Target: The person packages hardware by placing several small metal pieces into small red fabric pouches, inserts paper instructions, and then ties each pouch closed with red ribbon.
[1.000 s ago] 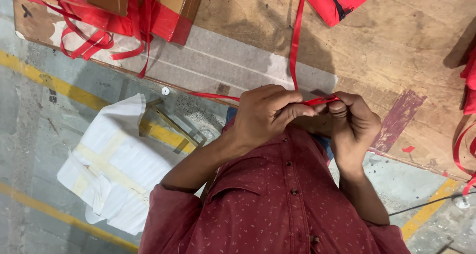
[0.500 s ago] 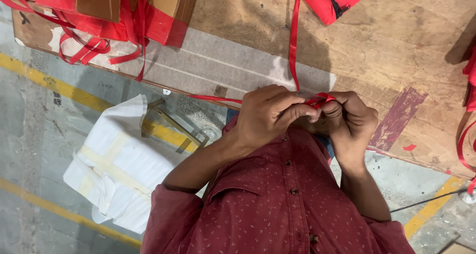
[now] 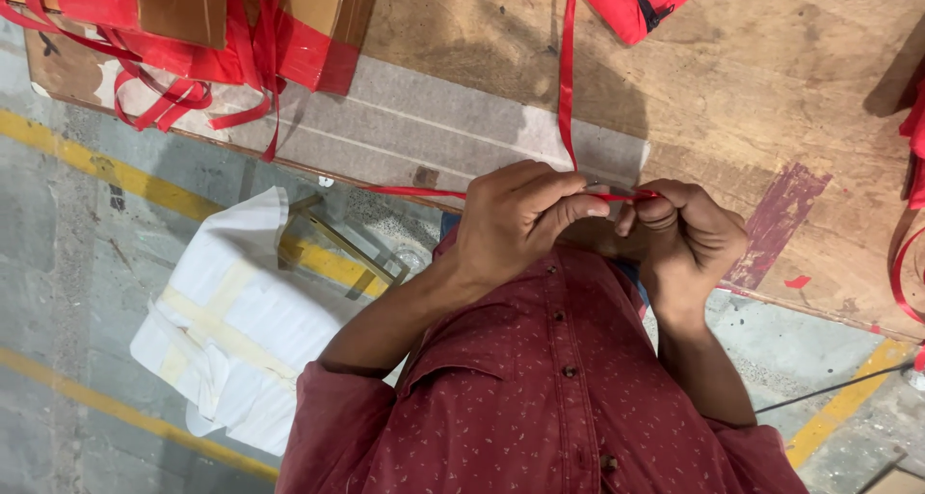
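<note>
Pinching the red ribbon [image 3: 568,80] at frame centre, left hand [image 3: 515,219] and right hand [image 3: 684,239] have barely shifted since a second ago; each grip stays closed on it above the wooden surface [image 3: 771,89], so work continues.

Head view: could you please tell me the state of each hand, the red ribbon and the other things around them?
left hand: closed, fingers pinching the thin red ribbon.
right hand: closed on the same ribbon.
thin red ribbon: held between both hands, one strand running away over the worn wooden table.
red-wrapped cardboard boxes: on the table, loose ribbon loops hanging over its edge.
white cloth bundle: lying crumpled on the floor.
</note>
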